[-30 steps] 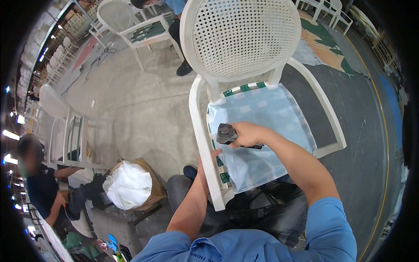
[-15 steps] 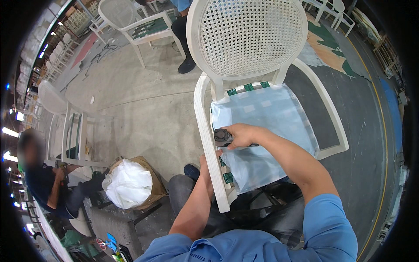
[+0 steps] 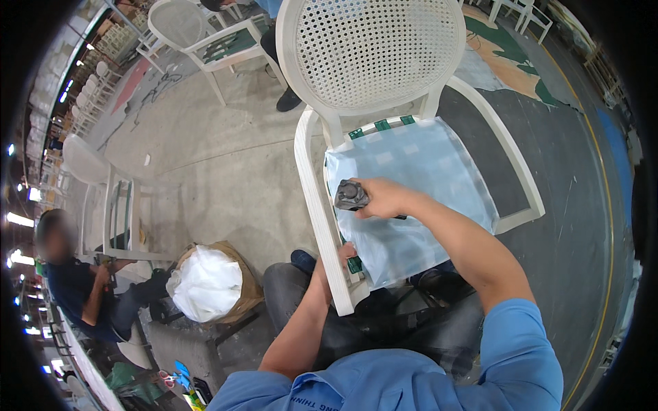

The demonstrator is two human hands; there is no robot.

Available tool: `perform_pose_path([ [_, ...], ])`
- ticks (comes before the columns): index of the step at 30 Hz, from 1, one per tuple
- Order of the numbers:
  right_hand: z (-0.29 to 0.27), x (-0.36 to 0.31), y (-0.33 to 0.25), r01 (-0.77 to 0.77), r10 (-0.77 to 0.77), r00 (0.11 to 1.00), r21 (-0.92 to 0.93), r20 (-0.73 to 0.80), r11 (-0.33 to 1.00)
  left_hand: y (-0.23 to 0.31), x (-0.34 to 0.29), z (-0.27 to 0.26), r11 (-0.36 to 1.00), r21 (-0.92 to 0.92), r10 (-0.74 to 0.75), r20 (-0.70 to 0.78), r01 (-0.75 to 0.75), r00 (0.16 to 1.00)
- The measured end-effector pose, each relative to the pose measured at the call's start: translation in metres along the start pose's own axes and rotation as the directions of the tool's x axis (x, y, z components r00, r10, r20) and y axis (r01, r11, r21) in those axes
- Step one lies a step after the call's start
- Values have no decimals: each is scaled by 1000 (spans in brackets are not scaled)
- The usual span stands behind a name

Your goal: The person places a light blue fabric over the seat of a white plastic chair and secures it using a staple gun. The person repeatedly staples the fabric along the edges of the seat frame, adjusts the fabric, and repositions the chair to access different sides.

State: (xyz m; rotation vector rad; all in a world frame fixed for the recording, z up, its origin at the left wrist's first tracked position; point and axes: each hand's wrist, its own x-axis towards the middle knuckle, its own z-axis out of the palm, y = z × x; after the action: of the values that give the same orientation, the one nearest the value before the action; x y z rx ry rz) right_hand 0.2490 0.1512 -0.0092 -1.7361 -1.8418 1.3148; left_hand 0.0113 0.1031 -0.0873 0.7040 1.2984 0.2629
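A white armchair (image 3: 310, 205) with a round cane back (image 3: 373, 55) stands in front of me. Over its seat lies a light blue translucent sheet (image 3: 439, 171), and green webbing straps (image 3: 382, 125) show along the seat's rear edge. In my right hand (image 3: 387, 197) is a dark staple gun (image 3: 351, 195), held above the left side of the sheet. My left hand (image 3: 348, 251) reaches past the left armrest to the seat's side edge, its fingers closed at the sheet's border beside a green strap end (image 3: 354, 265). The armrest hides part of that hand.
A brown sack with white filling (image 3: 205, 282) stands to my left, behind a grey padded seat (image 3: 181, 353) near scissors (image 3: 166, 379). A seated person (image 3: 79, 288) works at far left by another white chair (image 3: 113, 205). Another white armchair (image 3: 205, 51) stands ahead, beside someone's leg.
My right hand has moved the staple gun slightly away from me and tilted it. My left hand has shifted along the seat's side edge toward me. The view has shifted a little.
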Motion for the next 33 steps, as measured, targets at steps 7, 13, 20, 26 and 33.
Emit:
perform_pose_path([
  [7, -9, -44, 5, 6, -1, 999, 109, -53, 994, -4, 12, 16, 999, -32, -8, 70, 10, 998],
  [13, 1, -52, 21, 8, -11, 1000, 170, 16, 985, -30, 22, 0, 987, -156, 39, 100, -23, 994],
  [20, 9, -39, 1, -174, 159, 978, 106, 133, 979, -20, 28, 11, 975, -175, 122, -103, -139, 987],
  [26, 15, -31, -2, -194, 173, 969, 112, 177, 975, -16, 3, 5, 978, -182, 93, -50, -100, 994],
  [33, 33, -17, 21, 3, -15, 972, 49, 236, 999, -19, -3, 12, 938, -322, 124, -42, -131, 991],
])
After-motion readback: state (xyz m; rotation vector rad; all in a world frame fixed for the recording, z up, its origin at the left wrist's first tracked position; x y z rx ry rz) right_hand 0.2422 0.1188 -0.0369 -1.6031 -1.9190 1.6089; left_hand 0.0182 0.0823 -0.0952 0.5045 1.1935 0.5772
